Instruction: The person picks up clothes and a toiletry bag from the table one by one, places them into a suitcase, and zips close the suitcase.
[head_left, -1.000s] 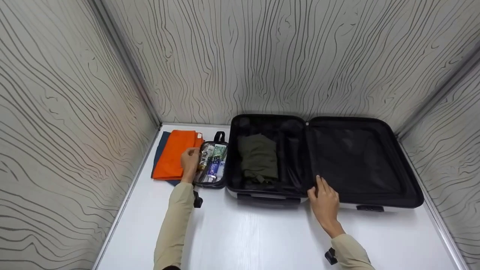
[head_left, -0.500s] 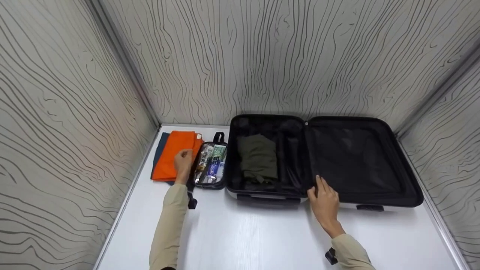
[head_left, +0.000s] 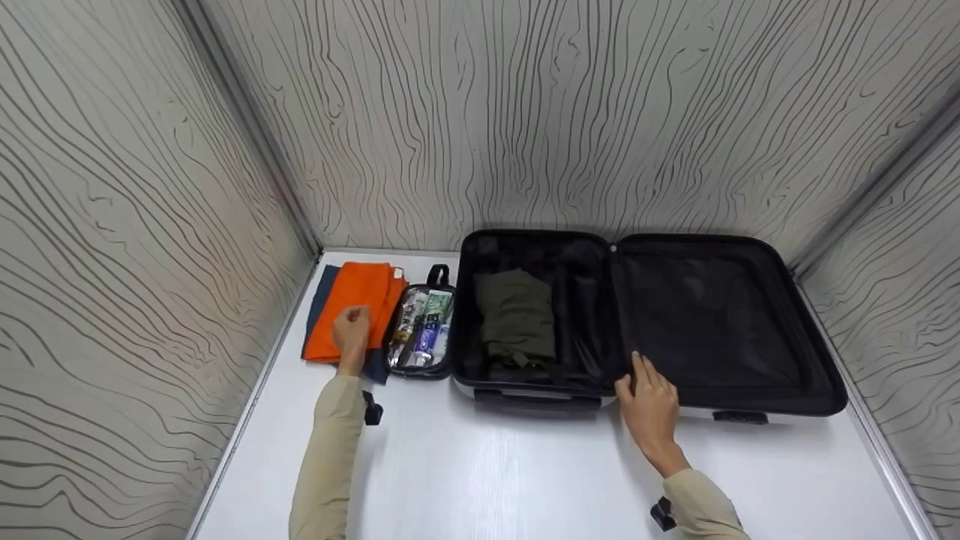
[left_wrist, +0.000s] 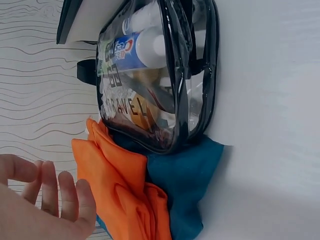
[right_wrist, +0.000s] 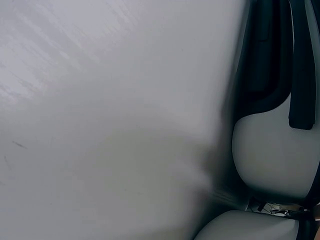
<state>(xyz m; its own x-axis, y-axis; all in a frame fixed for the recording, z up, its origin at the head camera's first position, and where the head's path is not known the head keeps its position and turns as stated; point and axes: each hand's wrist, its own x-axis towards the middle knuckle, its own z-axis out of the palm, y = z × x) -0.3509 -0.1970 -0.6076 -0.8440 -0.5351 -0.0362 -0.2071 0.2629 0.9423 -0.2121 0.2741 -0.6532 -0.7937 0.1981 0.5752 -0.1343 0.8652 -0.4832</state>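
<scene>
My left hand (head_left: 351,332) hovers over the folded orange cloth (head_left: 365,281); in the left wrist view its fingers (left_wrist: 67,195) are loosely bent with nothing in them. A dark blue cloth (left_wrist: 185,175) lies partly under the orange one. Right of these lies a clear, black-trimmed toiletry bag (head_left: 420,330) containing toothpaste and other small items. My right hand (head_left: 651,405) rests on the front rim of the open black suitcase (head_left: 720,330), near the hinge, its fingers extended. Inside the left half is a folded olive-green garment (head_left: 516,315).
All of it stands on a white table (head_left: 480,465). Wood-patterned panels (head_left: 480,135) rise behind and on both sides. The suitcase's right half reaches close to the right panel, and its carry handle (head_left: 537,401) faces the front.
My left hand has moved left, away from the toiletry bag and over the orange cloth, uncovering more of the blue cloth. The right hand stays on the suitcase rim.
</scene>
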